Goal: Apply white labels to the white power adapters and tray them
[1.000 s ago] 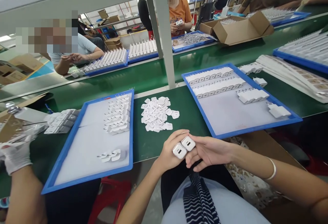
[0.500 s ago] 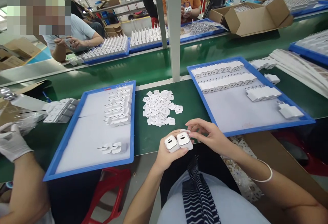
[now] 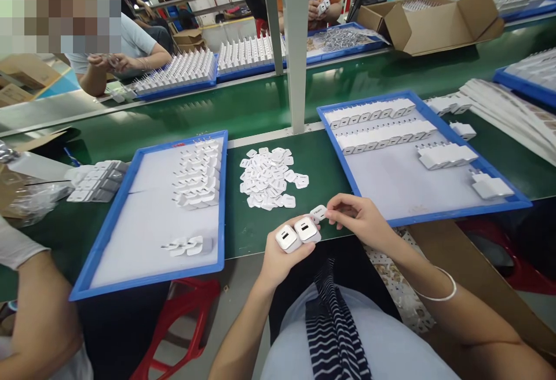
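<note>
1. Left hand (image 3: pixel 282 255) clenched around two white charger blocks (image 3: pixel 297 234), side by side, USB ports facing up, held just off the near edge of the tabletop (image 3: pixel 256 235).
2. Right hand (image 3: pixel 360 220) fingers (image 3: pixel 336 211) pinching a small white label piece (image 3: pixel 318 213), touching the right-hand block's top corner.
3. Pile of loose white label pieces (image 3: pixel 269 178) on the green tabletop, just beyond the hands, between the two trays.
4. Left blue tray (image 3: pixel 130 194): column of white parts at top right, a few near the bottom.
5. Right blue tray (image 3: pixel 434 218): rows of finished chargers (image 3: pixel 377 131) along the far side.
6. Another person's forearm (image 3: pixel 39 310) at lower left.
</note>
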`<control>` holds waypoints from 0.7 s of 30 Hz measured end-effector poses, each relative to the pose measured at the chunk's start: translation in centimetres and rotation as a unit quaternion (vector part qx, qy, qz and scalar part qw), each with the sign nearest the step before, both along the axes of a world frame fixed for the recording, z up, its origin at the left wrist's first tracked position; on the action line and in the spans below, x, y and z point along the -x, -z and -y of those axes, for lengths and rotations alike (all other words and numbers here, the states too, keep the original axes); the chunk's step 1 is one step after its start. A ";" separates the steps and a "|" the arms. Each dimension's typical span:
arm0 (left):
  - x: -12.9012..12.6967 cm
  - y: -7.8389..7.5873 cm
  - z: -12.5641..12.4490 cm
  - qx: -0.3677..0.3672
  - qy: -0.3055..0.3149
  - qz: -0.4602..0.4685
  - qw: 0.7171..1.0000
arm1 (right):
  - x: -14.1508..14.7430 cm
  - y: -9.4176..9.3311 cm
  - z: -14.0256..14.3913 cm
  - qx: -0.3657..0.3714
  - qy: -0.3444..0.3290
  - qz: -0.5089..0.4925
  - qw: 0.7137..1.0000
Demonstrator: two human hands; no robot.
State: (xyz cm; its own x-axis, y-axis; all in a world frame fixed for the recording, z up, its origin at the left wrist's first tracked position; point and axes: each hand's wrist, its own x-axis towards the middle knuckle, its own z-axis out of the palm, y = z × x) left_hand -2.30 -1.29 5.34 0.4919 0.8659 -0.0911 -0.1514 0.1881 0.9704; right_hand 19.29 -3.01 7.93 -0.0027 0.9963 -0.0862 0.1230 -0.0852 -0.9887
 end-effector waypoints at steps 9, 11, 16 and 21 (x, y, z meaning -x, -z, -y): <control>-1.0 -1.3 0.5 -0.242 -0.052 -0.076 0.966 | 0.1 -2.6 2.3 0.046 -0.002 -0.122 0.991; -1.0 -1.9 0.5 -0.271 -0.047 -0.081 0.958 | 0.4 -2.8 2.7 0.076 -0.025 -0.145 0.986; -0.7 -3.0 0.5 -0.290 -0.040 -0.074 0.953 | 0.7 -3.4 3.2 0.075 -0.029 -0.202 0.976; -0.3 -2.7 0.4 -0.231 -0.063 -0.050 0.970 | 0.2 -3.1 3.0 0.046 0.024 -0.204 0.978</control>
State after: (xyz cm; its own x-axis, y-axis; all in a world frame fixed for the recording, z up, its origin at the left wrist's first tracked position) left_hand -2.00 -1.65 8.08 0.3874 0.8789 0.2784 -0.0453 -0.2835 0.9579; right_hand 19.07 -6.05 11.06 -0.0087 0.9843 -0.1762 -0.2870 -0.1712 -0.9425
